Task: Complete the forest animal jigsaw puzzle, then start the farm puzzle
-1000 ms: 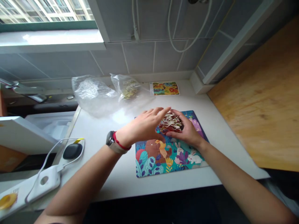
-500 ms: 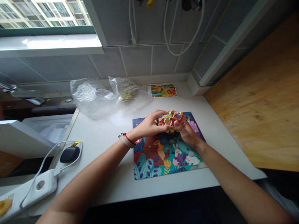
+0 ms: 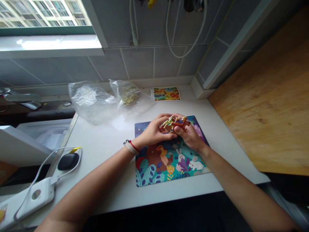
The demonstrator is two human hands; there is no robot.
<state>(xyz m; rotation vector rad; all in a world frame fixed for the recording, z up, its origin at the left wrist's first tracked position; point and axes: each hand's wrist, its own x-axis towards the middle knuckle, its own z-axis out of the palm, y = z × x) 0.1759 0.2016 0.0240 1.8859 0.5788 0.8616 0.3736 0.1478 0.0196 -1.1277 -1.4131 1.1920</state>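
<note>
my left hand (image 3: 154, 131) and right hand (image 3: 192, 138) curled, gripping pieces (image 3: 172, 125) between them, bunched longest left-right, over puzzle (image 3: 166, 161), long axis left-right, right way up to me

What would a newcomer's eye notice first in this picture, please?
Probably the colourful animal puzzle on the white counter. Above it, the left hand and right hand together hold a bundle of puzzle pieces. Farther back, near the wall, lies a bright picture card.

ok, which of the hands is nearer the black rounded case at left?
The left hand. It's right of the case and farther back; the right hand is beyond it, farther right.
</note>
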